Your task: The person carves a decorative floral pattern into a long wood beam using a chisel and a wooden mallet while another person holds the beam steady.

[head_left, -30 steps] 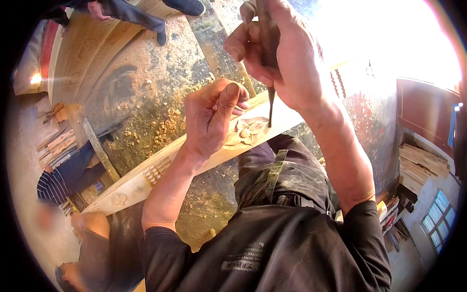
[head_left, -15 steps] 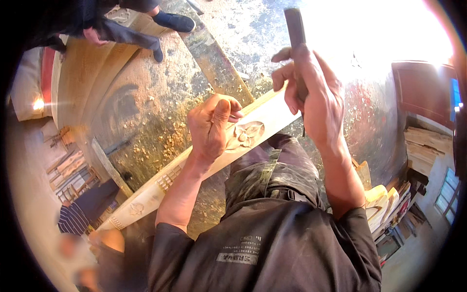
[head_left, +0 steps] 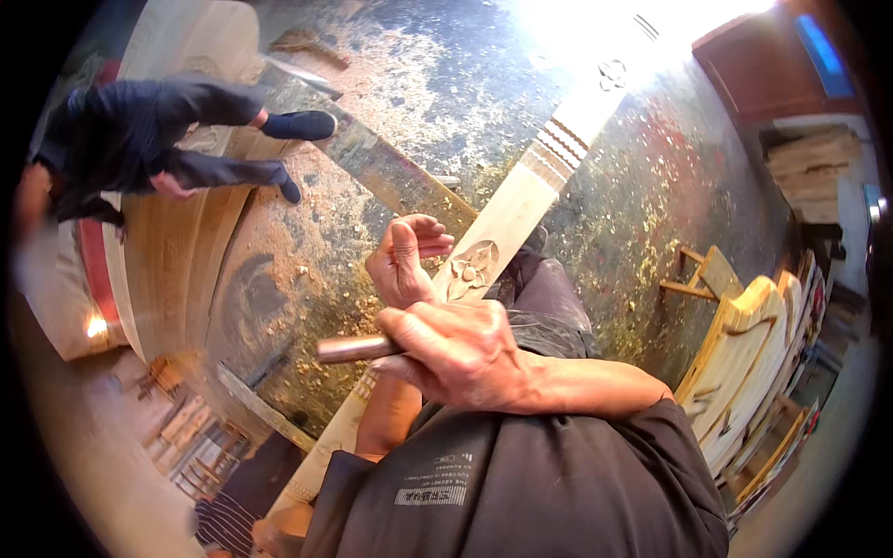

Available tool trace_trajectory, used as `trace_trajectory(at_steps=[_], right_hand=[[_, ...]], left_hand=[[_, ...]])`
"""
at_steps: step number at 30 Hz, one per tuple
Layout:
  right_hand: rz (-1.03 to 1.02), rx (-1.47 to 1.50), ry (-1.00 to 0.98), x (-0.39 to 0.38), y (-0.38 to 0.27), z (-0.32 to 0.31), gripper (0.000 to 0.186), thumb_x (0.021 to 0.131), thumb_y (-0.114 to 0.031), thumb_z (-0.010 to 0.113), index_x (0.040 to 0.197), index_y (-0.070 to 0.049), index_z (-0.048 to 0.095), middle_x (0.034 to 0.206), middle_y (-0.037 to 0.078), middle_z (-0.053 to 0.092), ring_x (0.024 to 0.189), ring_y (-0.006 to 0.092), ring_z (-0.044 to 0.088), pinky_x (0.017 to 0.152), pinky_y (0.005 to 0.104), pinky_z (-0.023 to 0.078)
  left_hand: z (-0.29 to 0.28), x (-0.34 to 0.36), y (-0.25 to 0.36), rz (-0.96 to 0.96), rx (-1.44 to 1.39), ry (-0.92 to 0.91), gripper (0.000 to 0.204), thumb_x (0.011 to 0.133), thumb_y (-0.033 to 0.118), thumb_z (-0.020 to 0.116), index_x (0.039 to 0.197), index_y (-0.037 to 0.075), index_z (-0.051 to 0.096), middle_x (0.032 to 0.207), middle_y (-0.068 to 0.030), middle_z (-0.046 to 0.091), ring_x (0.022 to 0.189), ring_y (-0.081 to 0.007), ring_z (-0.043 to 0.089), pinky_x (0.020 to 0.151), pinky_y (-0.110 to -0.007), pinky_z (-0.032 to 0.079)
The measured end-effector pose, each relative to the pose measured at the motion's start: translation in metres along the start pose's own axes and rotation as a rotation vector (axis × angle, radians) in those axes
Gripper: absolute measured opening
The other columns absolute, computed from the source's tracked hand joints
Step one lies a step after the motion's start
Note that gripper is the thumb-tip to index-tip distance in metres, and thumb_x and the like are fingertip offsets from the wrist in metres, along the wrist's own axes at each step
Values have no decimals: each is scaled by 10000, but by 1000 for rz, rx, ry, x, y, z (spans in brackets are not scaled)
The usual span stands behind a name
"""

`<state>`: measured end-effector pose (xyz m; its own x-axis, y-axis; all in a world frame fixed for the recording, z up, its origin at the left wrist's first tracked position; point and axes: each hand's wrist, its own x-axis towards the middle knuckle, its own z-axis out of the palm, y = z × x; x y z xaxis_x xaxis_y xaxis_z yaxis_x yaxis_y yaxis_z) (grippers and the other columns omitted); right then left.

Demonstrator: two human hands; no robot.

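Observation:
A long pale wooden board (head_left: 505,217) runs diagonally beneath my hands, with a carved flower relief (head_left: 473,271) and rows of carved notches farther along. My left hand (head_left: 402,261) is beside the flower, thumb up and fingers loosely bent, holding nothing. My right hand (head_left: 458,357) crosses in front of my left wrist, gripping a dark chisel-like tool (head_left: 348,348) turned sideways, its round end pointing left; the rest of the tool is hidden by my fist.
Another person (head_left: 172,139) is at the upper left beside curved wooden panels (head_left: 172,260). A co-worker's striped top (head_left: 223,519) shows at lower left. A paint-stained plank (head_left: 353,153) meets the board. A wooden stool (head_left: 707,277) and stacked boards (head_left: 730,367) stand right, on the shaving-strewn floor.
My right hand has swung down and left from the upper right, turning the tool from upright to sideways across my left wrist. My left hand has loosened slightly. The view has rotated.

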<state>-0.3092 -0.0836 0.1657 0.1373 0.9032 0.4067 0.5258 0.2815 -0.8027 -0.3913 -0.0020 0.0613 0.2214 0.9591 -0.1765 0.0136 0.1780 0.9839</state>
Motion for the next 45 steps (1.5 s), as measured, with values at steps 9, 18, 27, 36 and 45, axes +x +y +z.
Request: trace_trajectory(at_steps=[9,18,27,36,45], right_hand=[[-103,-5,129,7,7,43,339,874,-172,839,1135,-26,678,801,27,565,679,194,654,588,371,524],[-60,13,105,34,29,85,294,895,-186,773,1114,-39,643,806,49,563,697,244,672,604,397,542],[-44,160,-144,39,43,107,248,933,-197,731,1092,-64,596,823,94,612,732,309,723,584,453,584],[3,178,-94,43,41,116,239,1007,-261,740,1123,-78,639,769,92,602,643,316,701,516,460,553],[28,230,-51,45,48,120,229,1020,-282,748,1059,-81,645,729,96,608,589,353,678,488,465,543]], left_hand=[[-29,-25,43,-351,134,-42,464,1160,467,572,1172,15,677,1014,-88,741,888,-196,753,842,-331,620],[-65,-70,52,-656,-320,-299,658,1146,430,477,1607,-21,345,1548,-174,521,1423,-292,536,1214,-417,446],[-74,-70,31,-460,-227,-543,1629,550,588,1021,1722,-62,95,1782,-267,221,1670,-420,224,1393,-494,168],[-82,-72,16,-359,-196,-538,1549,653,584,992,1744,3,58,1770,-285,242,1662,-433,242,1380,-522,187],[-89,-73,-3,-291,-163,-637,1508,720,653,929,1734,-54,64,1772,-275,255,1655,-408,259,1368,-509,208]])
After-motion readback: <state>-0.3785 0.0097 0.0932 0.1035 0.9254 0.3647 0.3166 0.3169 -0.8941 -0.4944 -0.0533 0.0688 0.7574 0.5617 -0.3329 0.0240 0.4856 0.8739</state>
